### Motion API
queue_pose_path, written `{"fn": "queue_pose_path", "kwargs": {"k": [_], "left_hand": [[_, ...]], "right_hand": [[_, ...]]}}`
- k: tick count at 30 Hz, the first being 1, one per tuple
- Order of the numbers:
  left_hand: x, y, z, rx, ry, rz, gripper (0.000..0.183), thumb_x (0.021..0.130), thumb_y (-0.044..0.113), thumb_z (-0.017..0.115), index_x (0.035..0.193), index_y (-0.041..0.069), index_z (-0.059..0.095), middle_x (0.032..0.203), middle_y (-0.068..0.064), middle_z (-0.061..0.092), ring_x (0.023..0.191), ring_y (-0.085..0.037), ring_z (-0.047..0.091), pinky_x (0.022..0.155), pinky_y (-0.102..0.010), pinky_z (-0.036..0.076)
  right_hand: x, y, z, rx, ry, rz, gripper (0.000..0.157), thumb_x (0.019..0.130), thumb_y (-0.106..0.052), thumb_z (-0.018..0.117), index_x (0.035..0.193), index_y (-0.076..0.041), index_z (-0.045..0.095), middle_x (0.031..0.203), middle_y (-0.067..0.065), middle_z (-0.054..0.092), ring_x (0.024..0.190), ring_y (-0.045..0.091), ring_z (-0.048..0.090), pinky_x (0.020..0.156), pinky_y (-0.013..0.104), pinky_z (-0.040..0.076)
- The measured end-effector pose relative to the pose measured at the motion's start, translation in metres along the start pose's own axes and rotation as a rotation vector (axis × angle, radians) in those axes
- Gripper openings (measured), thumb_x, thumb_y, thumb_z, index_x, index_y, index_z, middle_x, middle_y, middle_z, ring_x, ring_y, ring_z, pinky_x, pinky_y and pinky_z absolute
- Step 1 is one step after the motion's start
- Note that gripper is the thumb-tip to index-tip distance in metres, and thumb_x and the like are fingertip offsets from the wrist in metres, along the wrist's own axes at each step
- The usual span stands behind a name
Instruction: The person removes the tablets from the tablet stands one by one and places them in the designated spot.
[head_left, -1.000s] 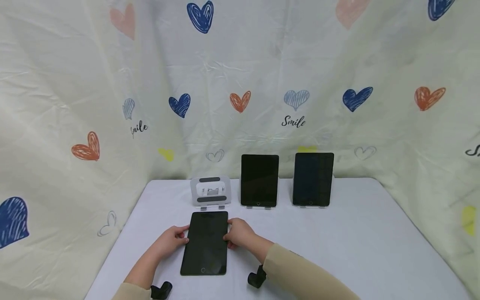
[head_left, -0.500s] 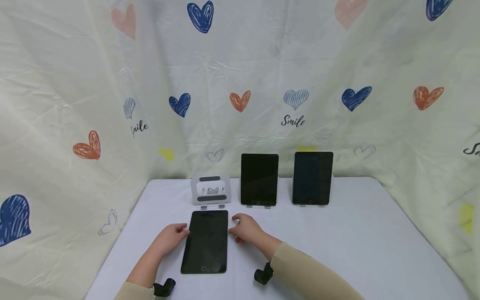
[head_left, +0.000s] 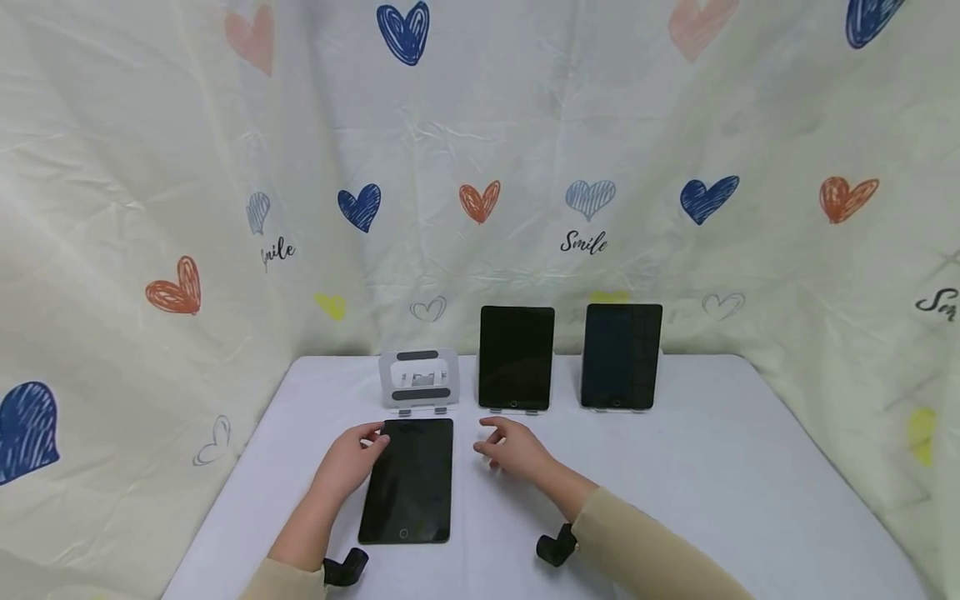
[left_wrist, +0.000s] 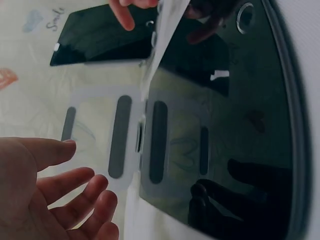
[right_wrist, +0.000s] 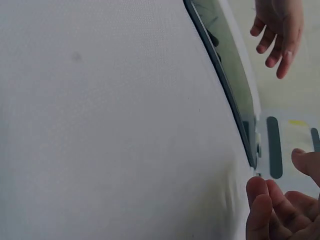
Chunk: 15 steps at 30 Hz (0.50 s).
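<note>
A black tablet point(head_left: 407, 482) lies flat on the white table, its home button toward the person. My left hand point(head_left: 351, 458) hovers at its upper left edge with relaxed fingers. In the left wrist view, that hand point(left_wrist: 65, 195) holds nothing, and the glossy tablet screen point(left_wrist: 260, 125) reflects it. To the right of the tablet is my right hand point(head_left: 517, 450), its fingers loosely bent and holding nothing. Just beyond the tablet's far edge stands a white and grey tablet stand point(head_left: 426, 402) with dark pads, bearing no tablet.
A tablet point(head_left: 516, 357) is propped upright on a stand at the back middle. Another upright tablet point(head_left: 621, 356) stands to its right. Behind the white table point(head_left: 712, 475) hangs a pale curtain point(head_left: 480, 108) printed with hearts. Each wrist carries a small black camera point(head_left: 557, 546).
My right hand has left the tablet's right edge and drawn away to the right. My left hand has let go of the left edge and moved up and slightly right. The tablet stays in place.
</note>
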<state>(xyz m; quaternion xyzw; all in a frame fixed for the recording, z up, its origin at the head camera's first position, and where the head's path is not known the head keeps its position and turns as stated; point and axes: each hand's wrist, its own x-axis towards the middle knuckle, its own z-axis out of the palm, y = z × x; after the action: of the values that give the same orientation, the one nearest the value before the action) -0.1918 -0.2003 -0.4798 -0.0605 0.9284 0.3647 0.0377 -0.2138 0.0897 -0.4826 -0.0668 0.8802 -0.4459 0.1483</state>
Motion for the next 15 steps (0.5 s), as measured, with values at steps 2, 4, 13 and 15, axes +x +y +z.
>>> {"fn": "queue_pose_path", "kwargs": {"k": [2, 4, 13, 15], "left_hand": [[0.0, 0.005, 0.003, -0.011, 0.009, 0.003, 0.042, 0.099, 0.027, 0.061, 0.135, 0.006, 0.06, 0.116, -0.01, 0.065, 0.099, -0.026, 0.06, 0.081, -0.044, 0.053], [0.002, 0.01, 0.005, -0.019, 0.023, 0.018, 0.04, 0.098, 0.026, 0.061, 0.134, 0.006, 0.061, 0.114, -0.009, 0.065, 0.098, -0.026, 0.059, 0.082, -0.044, 0.052], [0.012, 0.037, 0.021, -0.079, 0.045, 0.109, 0.038, 0.097, 0.024, 0.064, 0.131, 0.007, 0.064, 0.104, -0.005, 0.065, 0.086, -0.021, 0.055, 0.077, -0.039, 0.049], [0.014, 0.042, 0.025, -0.095, 0.05, 0.118, 0.038, 0.097, 0.025, 0.064, 0.13, 0.007, 0.064, 0.103, -0.004, 0.065, 0.086, -0.02, 0.056, 0.077, -0.038, 0.048]], "right_hand": [[0.0, 0.002, -0.004, -0.003, -0.004, -0.017, 0.055, 0.091, -0.025, 0.073, 0.14, -0.008, 0.054, 0.089, 0.001, 0.063, 0.07, 0.02, 0.065, 0.06, 0.03, 0.051], [0.001, 0.004, -0.007, -0.013, -0.006, -0.033, 0.056, 0.091, -0.026, 0.073, 0.14, -0.009, 0.054, 0.09, 0.001, 0.063, 0.071, 0.019, 0.065, 0.062, 0.03, 0.051], [0.004, 0.016, -0.027, -0.084, 0.044, -0.087, 0.051, 0.092, -0.025, 0.072, 0.14, -0.014, 0.056, 0.091, -0.002, 0.063, 0.071, 0.016, 0.062, 0.063, 0.031, 0.049], [0.004, 0.018, -0.031, -0.087, 0.06, -0.087, 0.05, 0.092, -0.024, 0.072, 0.139, -0.014, 0.056, 0.092, -0.002, 0.063, 0.071, 0.015, 0.061, 0.062, 0.031, 0.049]]}}
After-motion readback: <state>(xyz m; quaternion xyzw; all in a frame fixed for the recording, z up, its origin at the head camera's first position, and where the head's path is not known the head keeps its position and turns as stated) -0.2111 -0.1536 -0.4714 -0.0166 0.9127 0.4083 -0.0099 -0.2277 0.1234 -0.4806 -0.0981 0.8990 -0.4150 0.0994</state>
